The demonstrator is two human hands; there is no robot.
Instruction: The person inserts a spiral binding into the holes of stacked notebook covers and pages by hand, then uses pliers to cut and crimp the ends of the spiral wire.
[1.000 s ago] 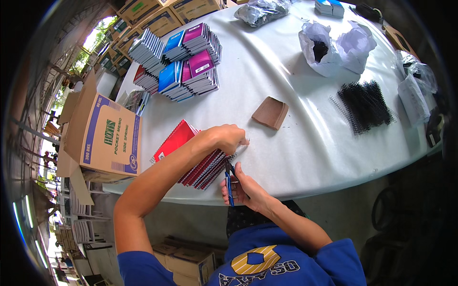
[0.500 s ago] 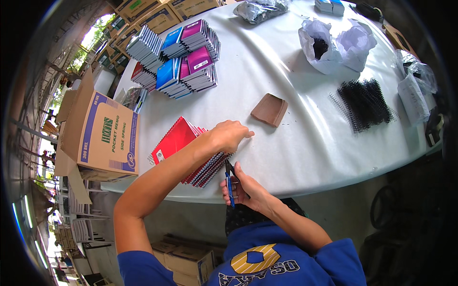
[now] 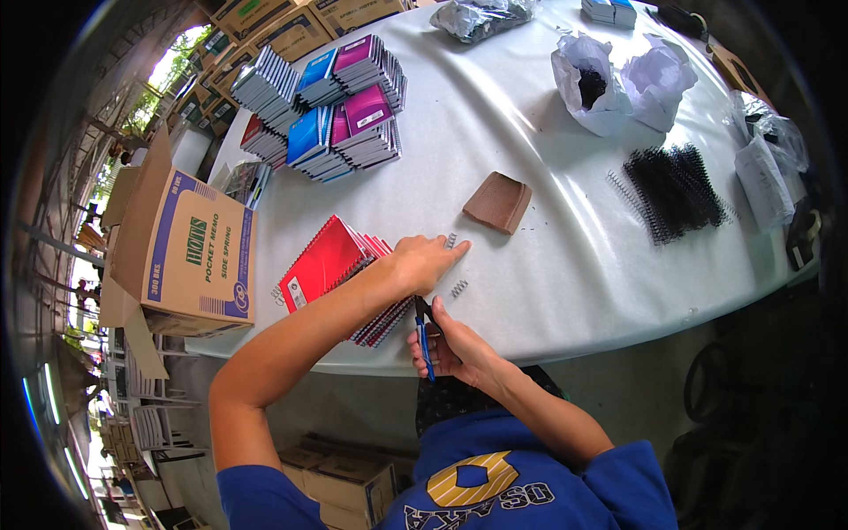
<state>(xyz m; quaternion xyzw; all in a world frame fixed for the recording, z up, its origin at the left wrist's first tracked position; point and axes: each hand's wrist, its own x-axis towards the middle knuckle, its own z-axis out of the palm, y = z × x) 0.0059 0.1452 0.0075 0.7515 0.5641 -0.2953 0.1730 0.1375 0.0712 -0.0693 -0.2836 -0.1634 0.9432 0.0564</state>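
Observation:
My left hand (image 3: 427, 263) reaches across a fanned stack of red spiral notebooks (image 3: 323, 265), and its fingers are stretched over the white table. A short piece of wire coil (image 3: 451, 239) lies at its fingertips, and another coil piece (image 3: 458, 289) rests below the hand. My right hand (image 3: 461, 352) is wrapped round blue-handled pliers (image 3: 423, 346), jaws pointing up beside the stack's right edge. Ahead of my left hand is a brown, shallow, tray-like piece (image 3: 498, 203). My left forearm hides part of the notebooks.
Piles of blue, purple and red notebooks (image 3: 344, 115) stand at the far left, behind an opened cardboard box (image 3: 199, 247). Black spiral coils (image 3: 676, 194) lie at the right. Two white paper bags (image 3: 585, 84) stand behind them, one holding black coils.
Two short coil pieces now show on the table by my left hand, whose fingers have stretched out. The pliers stay nearly in place in my right hand.

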